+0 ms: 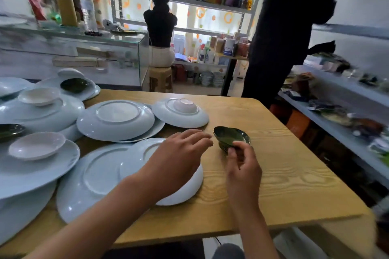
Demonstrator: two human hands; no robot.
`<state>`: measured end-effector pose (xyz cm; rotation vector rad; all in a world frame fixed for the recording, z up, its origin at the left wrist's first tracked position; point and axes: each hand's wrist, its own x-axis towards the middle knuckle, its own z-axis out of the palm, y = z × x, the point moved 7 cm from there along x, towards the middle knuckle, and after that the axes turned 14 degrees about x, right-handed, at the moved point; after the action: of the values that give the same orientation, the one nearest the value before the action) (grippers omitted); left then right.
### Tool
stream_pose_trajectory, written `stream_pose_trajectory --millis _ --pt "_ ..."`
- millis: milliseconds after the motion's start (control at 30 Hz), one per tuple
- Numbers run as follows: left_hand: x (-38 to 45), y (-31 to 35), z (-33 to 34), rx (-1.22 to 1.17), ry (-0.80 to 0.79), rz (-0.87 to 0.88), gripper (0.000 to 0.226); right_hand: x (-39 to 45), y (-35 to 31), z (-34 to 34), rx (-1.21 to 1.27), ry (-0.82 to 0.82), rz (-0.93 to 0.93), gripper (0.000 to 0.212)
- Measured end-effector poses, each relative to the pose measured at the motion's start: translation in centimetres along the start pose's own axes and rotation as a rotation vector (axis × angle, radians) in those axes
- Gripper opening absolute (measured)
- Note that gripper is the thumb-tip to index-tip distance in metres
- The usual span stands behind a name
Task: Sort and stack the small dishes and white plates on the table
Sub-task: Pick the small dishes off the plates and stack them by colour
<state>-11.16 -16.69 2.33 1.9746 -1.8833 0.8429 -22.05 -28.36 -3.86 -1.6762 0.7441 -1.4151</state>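
Note:
My right hand pinches the near rim of a small dark green dish, which tilts on top of other green dishes on the wooden table. My left hand hovers with relaxed fingers just left of that dish, above an upside-down white plate. More white plates lie upside down at the left and at the back, the latter with a small white dish on it. Small white dishes and dark dishes sit on plates at the far left.
A person in black stands past the table's far right corner. A glass counter runs behind the plates at the left. Grey shelves full of goods line the right side. A yellow stool stands beyond the table.

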Motion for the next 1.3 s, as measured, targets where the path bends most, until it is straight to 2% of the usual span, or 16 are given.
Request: stream_pose_trajectory --millis 200,400,567,800,1133,1300 --pt "0.6 0.5 2.0 0.046 -0.076 -0.027 0.058 1.2 1.0 -1.3 -0.057 0.043 0.027 0.017" --pt "0.2 -0.2 2.0 0.047 -0.118 -0.051 0.055 1.7 1.4 -0.9 -0.186 0.011 0.078 0.047" --pt "-0.3 -1.7 1.1 0.047 -0.128 -0.084 0.052 0.5 0.2 0.9 -0.2 -0.05 0.071 0.049" --pt "-3.0 -5.4 -1.5 0.116 -0.143 -0.215 0.057 -1.8 -4.7 7.0 -0.161 -0.206 -0.055 0.049" --pt "-12.9 -14.7 -7.7 0.154 -0.134 -0.568 0.044 -8.6 -11.3 19.3 -0.012 -0.527 -0.24 0.047" --pt "-17.6 -21.1 -10.7 0.198 -0.157 -0.734 0.039 -11.9 -13.4 24.4 0.041 -0.686 -0.274 0.045"
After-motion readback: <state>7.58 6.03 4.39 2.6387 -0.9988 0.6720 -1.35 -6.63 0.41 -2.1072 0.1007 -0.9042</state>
